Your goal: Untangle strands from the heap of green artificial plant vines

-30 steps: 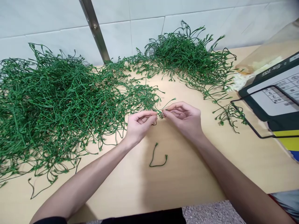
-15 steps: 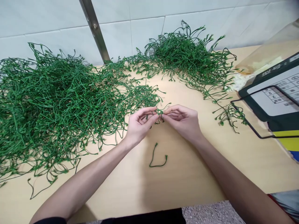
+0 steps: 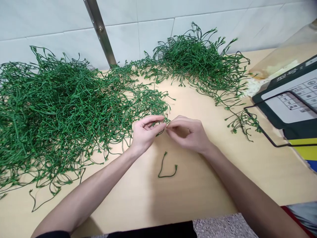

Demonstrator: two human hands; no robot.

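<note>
Both hands meet above the middle of the table. My left hand (image 3: 145, 132) is pinched, thumb against fingers, on a thin green artificial stem (image 3: 160, 133), whose ends poke out around the fingertips. My right hand (image 3: 188, 134) is also closed in a pinch, its fingertips touching the left ones at the same stem; what exactly lies between them is mostly hidden. Below the hands, a single bent green stem (image 3: 162, 176) with tufted tips lies on the table. Just left of my left hand spreads a large tangled pile of such stems (image 3: 61, 99).
A second heap of green stems (image 3: 198, 56) sits at the back by the tiled wall (image 3: 153, 36). A few stems (image 3: 244, 122) lie at right beside a black wire frame (image 3: 268, 138) and a dark box with a white label (image 3: 289, 105). A metal post (image 3: 100, 29) rises behind.
My right hand has shifted slightly left and down, its fingers curling more closely against the left fingertips. Less of the green stem shows between the hands. The piles are unchanged.
</note>
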